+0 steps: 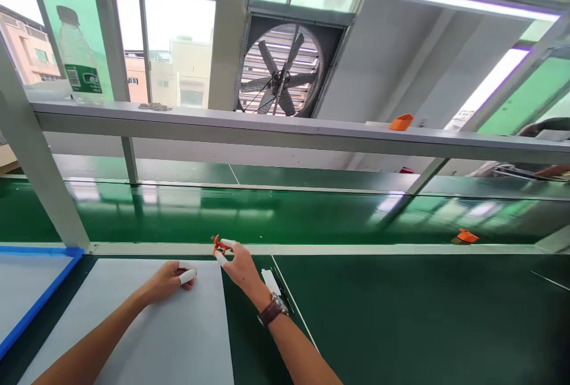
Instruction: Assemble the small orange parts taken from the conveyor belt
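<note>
My right hand (243,266), wearing white finger covers and a watch (273,309) at the wrist, pinches a small orange object with a dark tip (218,246) between thumb and finger. It holds this near the pale rail at the bench's far edge; the object's exact kind is too small to tell. My left hand (171,281) is over a white sheet (178,343) on the dark green bench, its fingers curled together and also partly covered in white. Whether anything is inside those fingers is hidden.
Beyond the rail runs a shiny green conveyor-like strip (285,212). An orange piece (466,236) lies by the rail at right. A blue-edged white tray (31,290) is at left. The overhead shelf (267,126) carries a bottle (80,58) and another orange item (401,122).
</note>
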The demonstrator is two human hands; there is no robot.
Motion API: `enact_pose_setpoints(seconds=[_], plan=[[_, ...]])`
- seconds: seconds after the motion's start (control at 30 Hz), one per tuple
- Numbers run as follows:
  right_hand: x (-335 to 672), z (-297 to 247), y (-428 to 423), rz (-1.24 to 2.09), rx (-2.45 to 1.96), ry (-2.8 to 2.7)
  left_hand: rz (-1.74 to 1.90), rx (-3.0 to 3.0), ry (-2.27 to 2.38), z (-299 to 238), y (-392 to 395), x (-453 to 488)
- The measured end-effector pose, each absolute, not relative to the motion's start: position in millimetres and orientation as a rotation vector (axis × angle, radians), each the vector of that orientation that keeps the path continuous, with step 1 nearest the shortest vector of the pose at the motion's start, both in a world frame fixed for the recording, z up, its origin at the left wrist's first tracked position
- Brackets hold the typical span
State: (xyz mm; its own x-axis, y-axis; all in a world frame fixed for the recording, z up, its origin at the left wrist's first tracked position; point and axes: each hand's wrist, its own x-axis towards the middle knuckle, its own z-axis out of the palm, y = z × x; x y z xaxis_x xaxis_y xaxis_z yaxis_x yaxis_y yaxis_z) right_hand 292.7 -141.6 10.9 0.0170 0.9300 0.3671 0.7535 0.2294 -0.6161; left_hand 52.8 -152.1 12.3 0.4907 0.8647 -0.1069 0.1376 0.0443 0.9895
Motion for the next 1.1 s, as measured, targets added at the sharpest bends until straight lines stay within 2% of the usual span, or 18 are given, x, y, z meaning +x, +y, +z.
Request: enact_pose_setpoints(seconds=[0.17,0.3,0.57,0.73,0.93,1.1], plan=[[232.4,9.0,-186.0,0.284,-1.329,-1.882,0.795,1.283,0.795,23.1,-179.0,62.4],[223.7,11.7,-204.5,0.529,-1.131,-1.806,0.912,1.193,0.815,21.8,-203.2,52.2],[223.2,7.7,-215.9,0.908,-0.949,-1.688,1.138,1.926,1.217,3.0,-233.7,23.7],[219.6,-1.0,-218.9,1.021,-1.015,-1.601,1.153,2.067,1.296,-4.4,-237.1,24.0],[220.1,-10.2,-222.2,0.957,-0.944,-1.651,0.963,1.584,1.181,5.1,-237.2,24.1],[218.5,-17.2,-225.9,0.731,-0.857,-1.789,0.933,1.133,0.997,3.3,-234.8,26.0]])
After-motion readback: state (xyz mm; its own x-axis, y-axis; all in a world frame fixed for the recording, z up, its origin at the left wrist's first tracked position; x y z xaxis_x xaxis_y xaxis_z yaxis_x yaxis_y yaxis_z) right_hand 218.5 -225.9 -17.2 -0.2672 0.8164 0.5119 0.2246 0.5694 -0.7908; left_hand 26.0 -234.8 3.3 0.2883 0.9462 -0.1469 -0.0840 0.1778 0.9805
